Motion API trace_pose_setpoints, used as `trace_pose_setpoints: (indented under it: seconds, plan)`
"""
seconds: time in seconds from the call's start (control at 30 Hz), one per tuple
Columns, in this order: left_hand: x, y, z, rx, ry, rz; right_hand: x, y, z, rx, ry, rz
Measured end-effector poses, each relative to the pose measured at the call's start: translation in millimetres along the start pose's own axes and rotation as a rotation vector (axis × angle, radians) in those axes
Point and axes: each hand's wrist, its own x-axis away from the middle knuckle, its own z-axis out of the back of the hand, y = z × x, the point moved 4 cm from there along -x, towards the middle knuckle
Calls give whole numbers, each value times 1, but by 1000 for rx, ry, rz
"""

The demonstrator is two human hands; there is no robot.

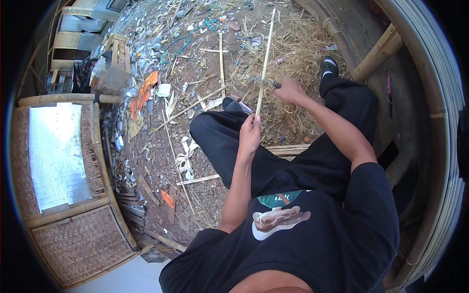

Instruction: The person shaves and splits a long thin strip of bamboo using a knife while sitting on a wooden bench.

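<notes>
A long, pale bamboo strip (267,50) rises away from me, its near end pinched between the fingers of my left hand (250,132) above my left knee. My right hand (289,91) is closed round the dark handle of a knife (264,82). The knife's blade points left and crosses the strip a little beyond my left hand. Whether the edge cuts into the strip is too small to tell.
More bamboo strips (222,63) lie on the littered ground, beside dry straw (298,53) and an orange scrap (144,95). A woven bamboo panel (83,239) stands at left. Bamboo poles (378,56) and a raised wooden floor (405,117) border my right side.
</notes>
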Motion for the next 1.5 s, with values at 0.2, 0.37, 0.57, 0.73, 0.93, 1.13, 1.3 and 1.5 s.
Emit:
trace_pose_setpoints:
  seconds: [0.2, 0.37, 0.57, 0.73, 0.93, 1.13, 1.3, 1.5]
  plan:
    - [-8, -23, -8, 99, -127, 111, 6, 1, -19, 66, 30, 145]
    - [-15, -28, -8, 123, -108, 137, 26, -7, -22, 191, 64, 233]
    - [-20, -24, -14, 152, -144, 168, 33, 1, -28, 269, 32, 145]
    - [-34, -35, -16, 238, -151, 153, 38, 1, -41, 212, 7, 103]
    - [-40, -42, -21, 281, -141, 235, 38, 7, -44, 200, 28, 116]
    - [-44, -48, -21, 293, -117, 233, 32, 8, -55, 259, -6, 117]
    - [-43, -54, -24, 297, -120, 261, 18, 18, -51, 248, 86, 122]
    - [-36, -47, -15, 279, -110, 180, -16, 41, -54, 221, 102, -132]
